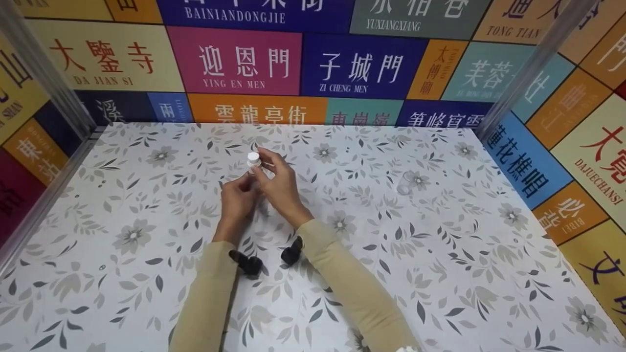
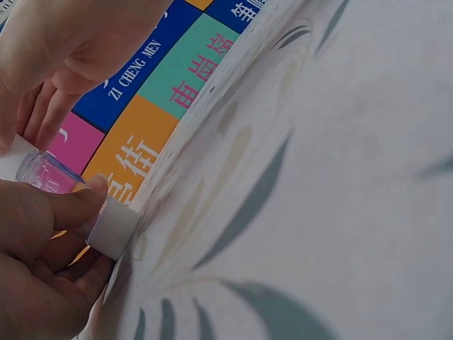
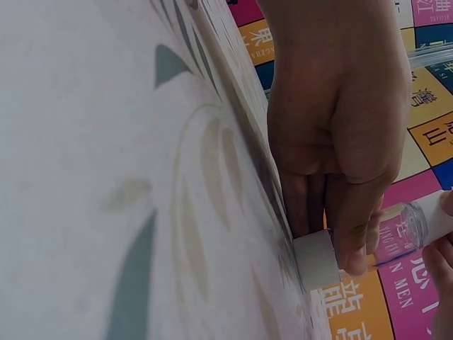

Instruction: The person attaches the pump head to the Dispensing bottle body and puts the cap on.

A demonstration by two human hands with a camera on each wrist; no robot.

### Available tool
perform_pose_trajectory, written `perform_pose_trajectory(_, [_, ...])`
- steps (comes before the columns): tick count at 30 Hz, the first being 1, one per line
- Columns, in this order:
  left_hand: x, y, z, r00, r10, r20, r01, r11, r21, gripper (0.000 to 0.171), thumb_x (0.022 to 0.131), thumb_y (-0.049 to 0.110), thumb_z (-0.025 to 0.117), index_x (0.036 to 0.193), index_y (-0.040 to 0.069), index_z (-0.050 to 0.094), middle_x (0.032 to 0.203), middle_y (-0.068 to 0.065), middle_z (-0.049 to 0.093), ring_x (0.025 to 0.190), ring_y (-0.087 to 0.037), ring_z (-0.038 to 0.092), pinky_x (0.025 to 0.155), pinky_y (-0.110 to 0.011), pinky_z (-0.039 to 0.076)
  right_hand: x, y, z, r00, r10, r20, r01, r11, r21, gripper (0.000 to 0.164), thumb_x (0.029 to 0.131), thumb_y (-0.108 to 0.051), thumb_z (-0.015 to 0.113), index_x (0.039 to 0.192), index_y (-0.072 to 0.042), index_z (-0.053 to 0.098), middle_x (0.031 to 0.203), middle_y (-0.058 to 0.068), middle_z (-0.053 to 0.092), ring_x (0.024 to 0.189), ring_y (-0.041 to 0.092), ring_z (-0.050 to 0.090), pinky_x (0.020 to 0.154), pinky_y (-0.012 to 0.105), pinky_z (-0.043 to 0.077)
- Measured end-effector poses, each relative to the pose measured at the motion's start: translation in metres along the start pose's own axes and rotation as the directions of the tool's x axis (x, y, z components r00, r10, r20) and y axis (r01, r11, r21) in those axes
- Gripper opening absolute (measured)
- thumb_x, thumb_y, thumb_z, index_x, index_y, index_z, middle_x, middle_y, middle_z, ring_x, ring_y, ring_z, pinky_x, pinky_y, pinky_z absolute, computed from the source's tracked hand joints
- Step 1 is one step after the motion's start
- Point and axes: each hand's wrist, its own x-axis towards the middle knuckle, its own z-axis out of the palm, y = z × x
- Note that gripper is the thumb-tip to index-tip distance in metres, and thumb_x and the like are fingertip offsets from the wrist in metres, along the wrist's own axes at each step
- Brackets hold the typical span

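A small clear bottle [image 3: 398, 235] with a white base [image 3: 316, 261] stands upright between both hands, its base at the tabletop. My left hand [image 1: 238, 199] pinches the bottle low down, thumb on one side and fingers on the other, just above the base [image 2: 115, 228]. At the top, my right hand [image 1: 282, 187] pinches the white cap [image 1: 253, 157] between thumb and fingers. The cap sits on the bottle's upper end; whether it is tight I cannot tell. In the right wrist view the right hand's fingertips [image 3: 447, 204] show only at the edge.
Clear round pieces [image 1: 405, 185] lie on the table to the right of the hands. A floral cloth covers the table [image 1: 440, 244]. Colourful sign-printed panels [image 1: 234, 63] stand behind and beside it, with clear posts at the corners. Black wrist cameras [image 1: 248, 265] hang under the sleeves.
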Motion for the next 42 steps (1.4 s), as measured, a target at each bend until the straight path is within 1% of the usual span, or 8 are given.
perform_pose_trajectory(6, [-0.0006,0.0,-0.0004,0.999,-0.031,0.007,0.031,0.999,0.019,0.03,0.083,-0.002,0.069,0.112,-0.001,0.075,0.104,-0.02,0.075,0.084,-0.019,0.062,0.069,-0.016,0.043,-0.0004,-0.0006,0.0004,1.0,0.009,-0.001,-0.009,0.999,0.031,0.042,0.093,-0.009,0.07,0.132,0.001,0.058,0.13,0.017,0.065,0.125,0.026,0.061,0.106,0.034,0.049])
perform_pose_trajectory(14, [-0.0007,0.0014,0.0005,1.0,0.011,-0.011,-0.011,1.0,0.03,0.012,0.082,-0.003,0.069,0.092,-0.003,0.075,0.081,-0.013,0.07,0.072,-0.017,0.055,0.063,-0.019,0.041,-0.0011,-0.0003,0.0004,1.0,0.008,0.012,-0.008,1.0,-0.006,0.04,0.094,-0.007,0.066,0.133,0.001,0.059,0.128,0.017,0.066,0.121,0.024,0.063,0.102,0.024,0.05])
perform_pose_trajectory(18, [-0.0002,0.0006,0.0004,0.999,0.035,-0.019,-0.034,0.999,0.03,0.009,0.082,-0.003,0.069,0.09,-0.004,0.074,0.077,-0.012,0.069,0.07,-0.015,0.054,0.063,-0.019,0.04,-0.0008,-0.0004,0.0006,1.0,-0.018,0.003,0.018,1.0,-0.021,0.04,0.093,-0.007,0.068,0.131,0.003,0.059,0.125,0.018,0.066,0.119,0.025,0.064,0.101,0.026,0.051])
perform_pose_trajectory(21, [0.0,-0.0002,0.0005,0.999,0.04,-0.019,-0.04,0.999,0.033,0.011,0.083,-0.002,0.069,0.092,-0.004,0.074,0.078,-0.014,0.07,0.069,-0.014,0.054,0.063,-0.019,0.04,-0.0006,-0.0002,0.0008,1.0,-0.023,-0.005,0.023,0.999,-0.025,0.041,0.092,-0.007,0.07,0.13,0.003,0.059,0.124,0.018,0.067,0.118,0.025,0.065,0.101,0.028,0.052])
perform_pose_trajectory(28, [-0.0005,-0.0006,0.0013,1.0,0.02,-0.023,-0.019,0.999,0.029,0.036,0.082,-0.004,0.067,0.117,0.001,0.073,0.098,-0.02,0.075,0.078,-0.016,0.059,0.069,-0.017,0.042,0.0002,0.0002,0.0012,1.0,-0.006,-0.014,0.006,1.0,0.001,0.044,0.09,-0.007,0.072,0.131,0.003,0.059,0.125,0.019,0.065,0.121,0.027,0.062,0.103,0.037,0.051])
perform_pose_trajectory(31, [-0.0003,-0.0002,0.001,1.0,0.015,-0.023,-0.014,0.999,0.041,0.033,0.082,-0.003,0.068,0.114,0.001,0.074,0.094,-0.019,0.075,0.078,-0.017,0.058,0.069,-0.018,0.041,0.0003,-0.0001,0.0014,1.0,0.002,-0.009,-0.003,1.0,-0.005,0.042,0.092,-0.008,0.07,0.131,0.002,0.059,0.128,0.019,0.065,0.123,0.026,0.061,0.105,0.036,0.05])
perform_pose_trajectory(35, [-0.0004,0.001,0.0005,1.0,-0.001,-0.02,0.002,0.999,0.047,0.028,0.083,-0.002,0.068,0.109,0.001,0.076,0.09,-0.017,0.074,0.077,-0.018,0.056,0.068,-0.02,0.041,0.0001,-0.0007,0.0016,1.0,0.01,0.001,-0.01,1.0,-0.01,0.04,0.094,-0.007,0.067,0.131,0.002,0.059,0.129,0.018,0.065,0.124,0.026,0.062,0.105,0.029,0.049])
perform_pose_trajectory(42, [-0.0009,0.0016,0.0004,1.0,-0.028,-0.004,0.028,0.999,0.037,0.027,0.085,0.001,0.069,0.111,0.002,0.075,0.092,-0.016,0.074,0.08,-0.018,0.057,0.071,-0.021,0.042,-0.0002,-0.0001,0.0013,1.0,0.0,-0.001,0.0,1.0,-0.026,0.039,0.093,-0.007,0.069,0.13,0.004,0.06,0.125,0.018,0.066,0.119,0.026,0.064,0.101,0.024,0.05])
